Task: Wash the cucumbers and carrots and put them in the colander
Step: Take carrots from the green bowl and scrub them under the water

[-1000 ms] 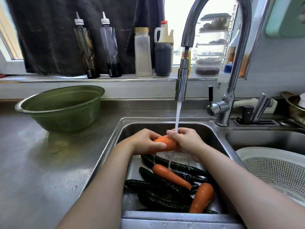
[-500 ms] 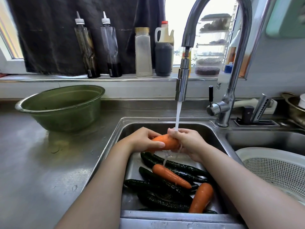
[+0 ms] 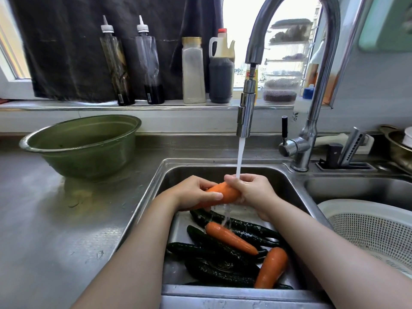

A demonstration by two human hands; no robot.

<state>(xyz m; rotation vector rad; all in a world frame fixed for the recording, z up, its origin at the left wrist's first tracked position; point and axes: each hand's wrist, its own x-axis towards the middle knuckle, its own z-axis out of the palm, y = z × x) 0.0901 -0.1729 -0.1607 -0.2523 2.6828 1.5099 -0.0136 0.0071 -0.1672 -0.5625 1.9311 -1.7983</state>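
Currently, head view: left hand (image 3: 194,194) and right hand (image 3: 254,192) each have fingers curled around one carrot (image 3: 224,194), held under the water stream (image 3: 240,157) above the sink (image 3: 223,168). Two more carrots (image 3: 231,238) and several cucumbers (image 3: 214,270) lie on the sink floor. The white colander (image 3: 367,226) sits in the right basin.

Orange carrot (image 3: 223,192), dark-green cucumbers (image 3: 214,244), white perforated colander (image 3: 367,228).

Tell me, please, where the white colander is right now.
In the head view, the white colander sits at the right edge, in the right-hand basin, beside the sink holding the cucumbers.
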